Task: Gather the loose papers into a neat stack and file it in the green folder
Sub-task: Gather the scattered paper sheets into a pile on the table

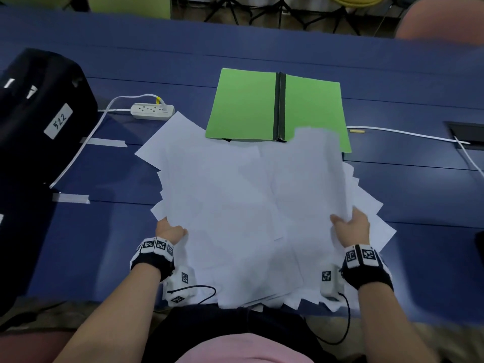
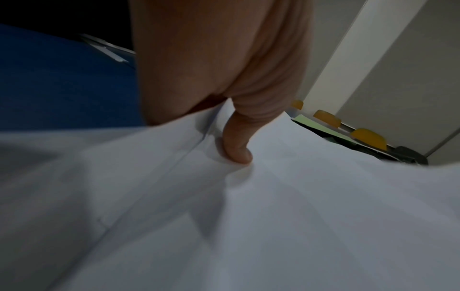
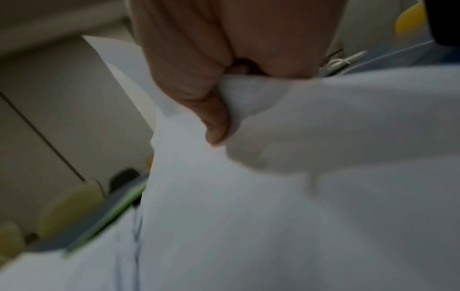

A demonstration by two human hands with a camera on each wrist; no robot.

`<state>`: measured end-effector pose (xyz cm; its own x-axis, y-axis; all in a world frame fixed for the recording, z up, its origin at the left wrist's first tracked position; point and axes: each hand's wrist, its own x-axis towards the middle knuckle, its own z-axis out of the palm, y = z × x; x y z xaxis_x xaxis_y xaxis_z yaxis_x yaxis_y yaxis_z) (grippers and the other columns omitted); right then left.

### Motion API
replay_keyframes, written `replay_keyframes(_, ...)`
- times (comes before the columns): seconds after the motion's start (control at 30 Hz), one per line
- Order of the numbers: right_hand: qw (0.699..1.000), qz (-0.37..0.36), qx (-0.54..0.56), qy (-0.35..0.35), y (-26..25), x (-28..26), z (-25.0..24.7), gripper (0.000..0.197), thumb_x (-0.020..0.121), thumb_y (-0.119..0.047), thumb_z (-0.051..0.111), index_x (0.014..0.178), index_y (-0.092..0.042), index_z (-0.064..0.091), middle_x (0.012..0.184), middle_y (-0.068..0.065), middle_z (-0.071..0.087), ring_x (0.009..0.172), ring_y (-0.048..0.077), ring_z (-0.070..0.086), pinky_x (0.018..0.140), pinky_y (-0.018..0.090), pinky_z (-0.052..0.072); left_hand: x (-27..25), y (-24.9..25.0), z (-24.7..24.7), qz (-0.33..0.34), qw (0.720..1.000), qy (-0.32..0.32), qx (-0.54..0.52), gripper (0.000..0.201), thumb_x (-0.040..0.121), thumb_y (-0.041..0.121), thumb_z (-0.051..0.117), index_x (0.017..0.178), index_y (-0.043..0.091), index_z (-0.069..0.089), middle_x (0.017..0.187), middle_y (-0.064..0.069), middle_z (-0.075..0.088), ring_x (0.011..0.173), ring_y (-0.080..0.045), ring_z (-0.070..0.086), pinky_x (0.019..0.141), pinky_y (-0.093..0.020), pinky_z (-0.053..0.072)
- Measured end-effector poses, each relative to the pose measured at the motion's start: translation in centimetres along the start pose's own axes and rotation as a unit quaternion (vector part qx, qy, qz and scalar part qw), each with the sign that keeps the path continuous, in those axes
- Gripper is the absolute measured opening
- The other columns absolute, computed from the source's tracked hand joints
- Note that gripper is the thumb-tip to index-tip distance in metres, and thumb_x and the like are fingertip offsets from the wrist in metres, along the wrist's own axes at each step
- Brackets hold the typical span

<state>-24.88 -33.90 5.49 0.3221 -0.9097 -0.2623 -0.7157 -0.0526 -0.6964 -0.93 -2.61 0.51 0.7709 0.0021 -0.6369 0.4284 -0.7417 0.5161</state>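
Loose white paper sheets [image 1: 235, 205] are lying fanned before an open green card folder [image 1: 243, 103]. Left hand [image 1: 169, 230] is pinching their left edge; right hand [image 1: 352, 226] is gripping the right side.

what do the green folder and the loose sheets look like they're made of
Green folder: seems to be matte card, flat and stiff where it lies open, with no shine; its dark spine strip looks like cloth or tape, which one is unclear.
Loose papers: thin white office paper, matte; they bend and crease where the right hand and left hand grip them.
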Motion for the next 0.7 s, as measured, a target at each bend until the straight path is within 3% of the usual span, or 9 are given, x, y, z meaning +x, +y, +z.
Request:
replay_keyframes(0.1,0.991,-0.094,0.039,0.085,-4.4,0.1,-1.8,0.006,0.081,-0.002,0.058,0.087,-0.002,0.06,0.075,0.016,0.056,0.071,0.025,0.052,0.068,0.031,0.043,0.1,-0.1,-0.1,-0.003,1.0,-0.006,0.004,0.036,0.087,-0.009,0.051,0.123,-0.009,0.054,0.106,-0.011,0.055,0.101,-0.027,0.055,0.082,-0.026,0.039)
replay_keyframes(0.17,0.981,-0.135,0.032,0.133,-6.6,0.4,-3.1,0.002,0.08,-0.002,0.058,0.082,-0.002,0.057,0.072,0.022,0.055,0.068,0.029,0.049,0.065,0.033,0.041,0.0,-0.1,-0.2,-0.003,1.0,-0.007,0.007,0.035,0.087,-0.009,0.05,0.122,-0.01,0.054,0.103,-0.009,0.053,0.096,-0.023,0.052,0.081,-0.026,0.039)
replay_keyframes(0.23,0.98,-0.13,0.011,0.148,-7.8,1.0,-4.0,0.003,0.08,-0.005,0.057,0.078,-0.005,0.053,0.074,0.025,0.054,0.07,0.036,0.051,0.066,0.035,0.042,0.2,-0.1,-0.2,0.005,1.0,-0.011,0.019,0.034,0.086,-0.01,0.048,0.119,-0.011,0.056,0.101,-0.009,0.052,0.099,-0.027,0.056,0.08,-0.025,0.039)
replay_keyframes(0.37,0.988,-0.084,-0.128,0.03,-6.8,1.9,-3.2,0.019,0.083,-0.005,0.054,0.1,0.0,0.061,0.089,0.028,0.059,0.088,0.043,0.056,0.074,0.039,0.044,0.5,-0.2,-0.4,0.02,0.998,-0.02,0.054,0.034,0.086,-0.007,0.049,0.119,-0.01,0.057,0.121,-0.021,0.06,0.108,-0.032,0.057,0.08,-0.028,0.04)
replay_keyframes(0.47,0.985,-0.061,-0.162,-0.011,-4.6,1.7,-1.7,0.026,0.085,-0.003,0.049,0.109,-0.006,0.06,0.102,0.029,0.06,0.1,0.045,0.055,0.083,0.043,0.045,0.7,-0.1,-0.5,0.027,0.996,-0.022,0.081,0.036,0.087,-0.005,0.049,0.122,-0.008,0.056,0.127,-0.023,0.058,0.116,-0.037,0.055,0.091,-0.035,0.046)
replay_keyframes(0.53,0.988,-0.034,-0.15,0.03,-3.7,1.4,-1.6,0.03,0.084,-0.001,0.048,0.111,-0.01,0.06,0.102,0.028,0.061,0.098,0.047,0.056,0.083,0.044,0.045,0.7,-0.1,-0.5,0.026,0.995,-0.025,0.093,0.035,0.088,-0.004,0.048,0.122,-0.008,0.055,0.126,-0.024,0.058,0.112,-0.037,0.056,0.089,-0.035,0.046)
replay_keyframes(0.63,0.982,-0.027,-0.096,0.163,-4.0,0.9,-3.1,0.031,0.08,0.002,0.046,0.106,-0.01,0.06,0.095,0.029,0.062,0.092,0.048,0.057,0.08,0.046,0.046,0.8,0.0,-0.4,0.019,0.995,-0.03,0.093,0.035,0.088,-0.004,0.048,0.122,-0.009,0.055,0.125,-0.024,0.058,0.1,-0.032,0.055,0.079,-0.029,0.041)
replay_keyframes(0.7,0.971,-0.031,-0.031,0.234,-4.6,0.9,-4.6,0.031,0.081,0.002,0.045,0.108,-0.005,0.059,0.098,0.029,0.063,0.094,0.046,0.057,0.08,0.045,0.046,0.8,0.0,-0.3,0.011,0.996,-0.03,0.086,0.036,0.089,-0.004,0.046,0.124,-0.009,0.053,0.127,-0.023,0.057,0.102,-0.032,0.055,0.079,-0.026,0.039)
